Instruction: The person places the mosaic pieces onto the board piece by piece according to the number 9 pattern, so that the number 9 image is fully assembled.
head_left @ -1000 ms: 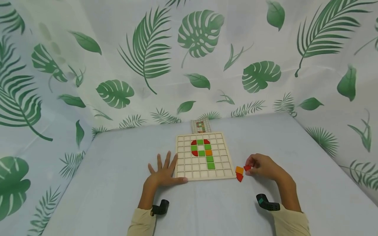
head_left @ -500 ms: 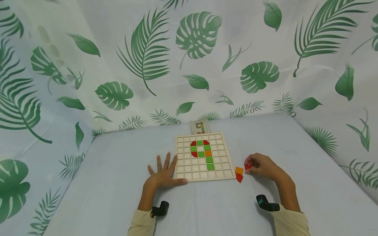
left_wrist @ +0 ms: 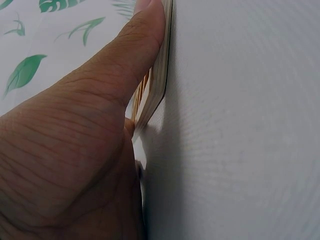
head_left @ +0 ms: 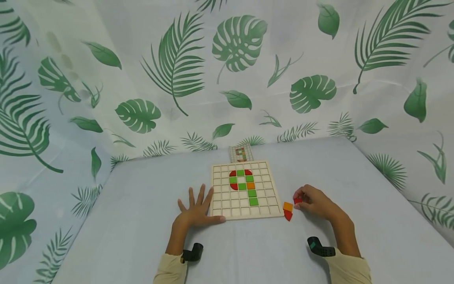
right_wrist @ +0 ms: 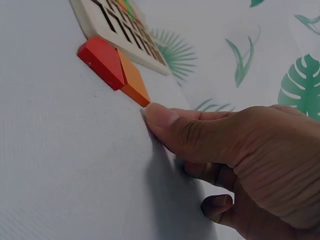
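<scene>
A wooden grid board (head_left: 227,203) lies on the table, holding green, red and orange tiles set in the shape of a 9. My left hand (head_left: 195,211) rests at its lower left corner, fingers spread, the thumb (left_wrist: 142,37) along the near edge. To the right of the board, my right hand (head_left: 315,201) pinches a red tile (head_left: 297,200) between thumb and fingers, low over the table. That tile is hidden behind the thumb in the right wrist view. Just left of these fingertips lie an orange square tile (head_left: 288,206) and a red rounded tile (head_left: 288,215), touching each other.
Behind the board stands a small pattern card (head_left: 233,156) printed with a similar 9. A pale cloth covers the table (head_left: 142,197), and a leaf-print curtain (head_left: 198,118) rises at the back and sides.
My right hand keeps its pinch on the red tile, its fingertips shifted very slightly left. The left hand and the board tiles stay as they were.
</scene>
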The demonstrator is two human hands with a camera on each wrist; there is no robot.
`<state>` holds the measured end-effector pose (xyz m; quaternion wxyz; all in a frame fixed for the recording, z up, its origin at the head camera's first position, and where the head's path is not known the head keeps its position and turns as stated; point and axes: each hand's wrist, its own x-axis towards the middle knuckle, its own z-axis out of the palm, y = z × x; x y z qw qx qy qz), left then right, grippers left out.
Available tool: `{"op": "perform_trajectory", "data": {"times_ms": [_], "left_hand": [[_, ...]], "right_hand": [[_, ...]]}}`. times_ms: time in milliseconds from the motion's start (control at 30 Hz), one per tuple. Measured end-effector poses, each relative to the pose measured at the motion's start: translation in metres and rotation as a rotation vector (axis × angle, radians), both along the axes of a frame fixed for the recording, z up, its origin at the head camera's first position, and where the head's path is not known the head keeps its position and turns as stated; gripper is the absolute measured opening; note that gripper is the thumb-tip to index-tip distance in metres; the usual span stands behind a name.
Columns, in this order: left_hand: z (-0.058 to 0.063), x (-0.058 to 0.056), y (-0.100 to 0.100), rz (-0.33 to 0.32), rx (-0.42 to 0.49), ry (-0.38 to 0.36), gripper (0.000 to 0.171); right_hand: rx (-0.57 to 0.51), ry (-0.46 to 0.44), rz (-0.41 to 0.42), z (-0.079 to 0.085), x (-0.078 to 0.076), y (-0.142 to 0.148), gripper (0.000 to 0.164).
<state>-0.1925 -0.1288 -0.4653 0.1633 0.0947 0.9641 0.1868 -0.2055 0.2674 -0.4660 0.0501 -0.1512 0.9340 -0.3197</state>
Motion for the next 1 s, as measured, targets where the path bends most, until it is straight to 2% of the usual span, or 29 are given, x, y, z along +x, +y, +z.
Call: {"op": "perform_trajectory", "data": {"times_ms": [267, 467, 867, 1000], "left_hand": [[0.001, -0.001, 0.001, 0.004, 0.003, -0.005, 0.112], [0.002, -0.001, 0.001, 0.002, 0.002, 0.0, 0.111], [0.003, 0.001, 0.001, 0.007, 0.015, 0.008, 0.111], [0.001, 0.001, 0.001, 0.006, 0.015, 0.005, 0.111]], "right_hand": [[0.01, -0.007, -0.035, 0.004, 0.001, -0.002, 0.026], [-0.005, 0.025, -0.02, 0.002, 0.002, -0.001, 0.023], [-0.04, 0.033, -0.021, 0.001, 0.0, -0.007, 0.026], [-0.062, 0.076, -0.002, 0.0, -0.001, -0.012, 0.025]]}}
